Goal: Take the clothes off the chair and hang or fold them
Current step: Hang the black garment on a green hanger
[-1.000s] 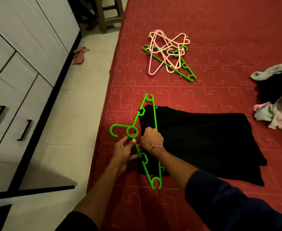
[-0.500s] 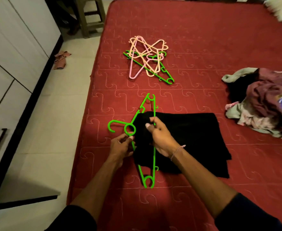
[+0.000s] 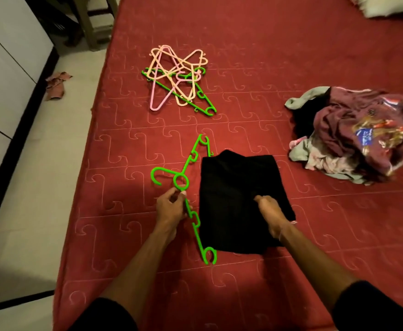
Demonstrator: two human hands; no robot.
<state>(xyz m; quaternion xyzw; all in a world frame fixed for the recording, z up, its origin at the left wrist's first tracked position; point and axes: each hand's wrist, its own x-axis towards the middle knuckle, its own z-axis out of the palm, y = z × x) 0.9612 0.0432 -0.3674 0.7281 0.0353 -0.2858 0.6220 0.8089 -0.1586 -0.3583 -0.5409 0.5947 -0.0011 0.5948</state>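
Head view looks down on a red quilted bed point(image 3: 255, 56), where we work with both hands. Our left hand point(image 3: 170, 209) pinches the green hanger point(image 3: 186, 187) on the shoulder arm just below its ring, thumb and fingers point(image 3: 182, 194) closed round the plastic. The hanger lies flat on the bed, its hook pointing left, one arm running up and away, the other running down towards us and ending in a curled tip. Its bottom bar disappears under the left edge of the black garment point(image 3: 238, 187).

That garment lies folded over into a rough rectangle near the bed's front left part, just right of the hanger. Our right hand point(image 3: 270, 216) rests on top of it, fingers reaching forward onto the cloth; we cannot tell whether they pinch the fabric or only press it.

Further up the bed lies a tangle of spare hangers point(image 3: 176, 77), pink, peach and green. To the right, well apart from the black garment, sits a heap of clothes point(image 3: 353, 134), maroon, grey-green and pale. On the floor by the wardrobe point(image 3: 7, 68) lies a reddish rag point(image 3: 56, 88).
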